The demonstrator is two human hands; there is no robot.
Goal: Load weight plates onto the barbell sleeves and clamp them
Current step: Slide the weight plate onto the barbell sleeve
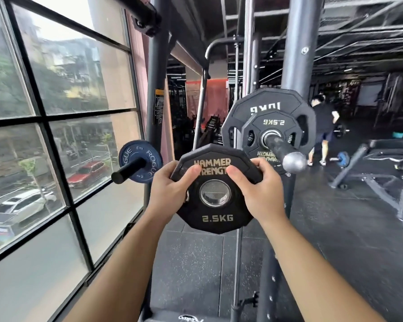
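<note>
**Head view: held plate [216, 218] gripped by both hands, short of the barbell sleeve [280, 148]**

Loading is the step in hand, as I read it; a 10 kg plate [247, 108] and, in front of it, a loaded 2.5 kg plate [265, 123] sit on the barbell sleeve, above and to the right of the hands; the held plate, another 2.5 kg disc, faces the camera upright between the hands, below and left of the sleeve's rounded end and not on it; the left hand [170, 184] grips its upper left edge with the thumb across the lettering; the right hand [258, 189] grips the upper right edge the same way.

The next move seems to call for raising the disc up and right, turning its face toward the sleeve end, lining the steel-ringed centre hole with the tip and sliding it in against the loaded 2.5 kg plate; a tilted disc could bind on the tip; no clamp shows anywhere, so one would have to be found.

A window wall [56, 112] fills the space far left of the left hand; a rack upright [296, 54] rises beyond the right hand; dark speckled floor [196, 263] lies beneath the forearms; a bench [386, 156] stands far right; a person [323, 122] stands well beyond the barbell; a blue plate [130, 154] hangs on a storage peg [128, 169] just beyond the left hand.
</note>
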